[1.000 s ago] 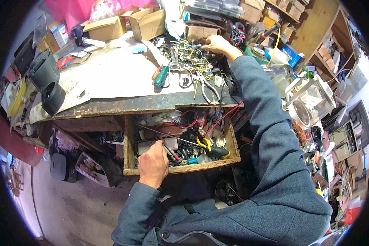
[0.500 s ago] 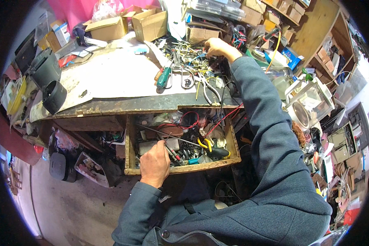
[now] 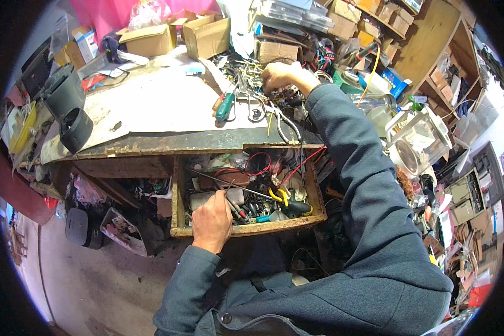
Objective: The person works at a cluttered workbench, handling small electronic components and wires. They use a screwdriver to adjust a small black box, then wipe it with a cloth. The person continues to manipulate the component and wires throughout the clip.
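The tangled pile of small parts and wires (image 3: 249, 71) lay at the back right of the desk (image 3: 185, 140). The person's right hand (image 3: 281, 75) reached down into it, its grip curled narrow; whether it held anything could not be told. Nearer the front edge lay a green-handled screwdriver (image 3: 225, 106) and metal pliers (image 3: 289, 130). Below, the left hand (image 3: 212, 221) was curled over the front of an open drawer (image 3: 252, 229) of tools, what its grip held hidden. Cardboard boxes (image 3: 206, 38) stood behind.

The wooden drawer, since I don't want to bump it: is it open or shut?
Open: the wooden drawer juts out below the tabletop, with tools showing inside.
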A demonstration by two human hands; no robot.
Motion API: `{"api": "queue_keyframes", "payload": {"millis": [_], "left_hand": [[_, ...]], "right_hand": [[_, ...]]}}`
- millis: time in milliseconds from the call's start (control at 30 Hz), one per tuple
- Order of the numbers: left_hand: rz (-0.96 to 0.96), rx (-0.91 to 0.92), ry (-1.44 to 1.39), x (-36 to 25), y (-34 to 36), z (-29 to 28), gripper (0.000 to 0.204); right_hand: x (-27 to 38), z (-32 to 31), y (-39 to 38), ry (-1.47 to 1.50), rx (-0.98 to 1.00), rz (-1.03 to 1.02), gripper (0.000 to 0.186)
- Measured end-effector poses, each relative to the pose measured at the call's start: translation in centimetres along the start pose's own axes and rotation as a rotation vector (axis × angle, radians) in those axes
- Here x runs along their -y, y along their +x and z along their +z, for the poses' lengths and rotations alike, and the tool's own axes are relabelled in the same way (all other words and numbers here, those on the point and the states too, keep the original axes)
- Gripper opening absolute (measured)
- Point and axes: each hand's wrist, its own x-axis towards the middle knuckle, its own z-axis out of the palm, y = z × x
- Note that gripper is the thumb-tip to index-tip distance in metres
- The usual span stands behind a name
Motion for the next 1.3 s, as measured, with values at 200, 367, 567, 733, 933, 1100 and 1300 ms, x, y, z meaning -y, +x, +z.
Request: {"api": "queue_keyframes", "payload": {"millis": [200,367,567,733,933,1100,1300], "left_hand": [[0.001,0.001,0.004,0.0,0.0,0.1,0.016],[-0.001,0.002,0.008,-0.1,0.0,0.0,0.016],[0.001,0.013,-0.002,-0.2,0.2,0.0,0.016],[-0.02,0.012,0.012,-0.1,0.0,-0.3,0.016],[-0.009,0.014,0.003,-0.3,0.1,-0.1,0.015],[-0.022,0.012,0.006,-0.2,0.0,-0.3,0.015],[-0.01,0.005,0.017,-0.3,0.1,-0.2,0.015]], "right_hand": [[-2.6,0.6,1.1,-0.155,-0.213,0.04,0.03],[-1.3,1.2,2.0,-0.189,-0.255,0.096,0.032],[-0.1,1.4,3.1,0.038,-0.231,-0.276,0.033],[-0.5,1.4,2.6,-0.181,-0.177,0.118,0.036],[-1.4,0.9,1.3,-0.14,-0.179,0.102,0.038],[1.0,0.1,0.9,0.038,-0.283,-0.122,0.032],[0.8,1.7,3.5,-0.084,-0.257,-0.027,0.029]]}}
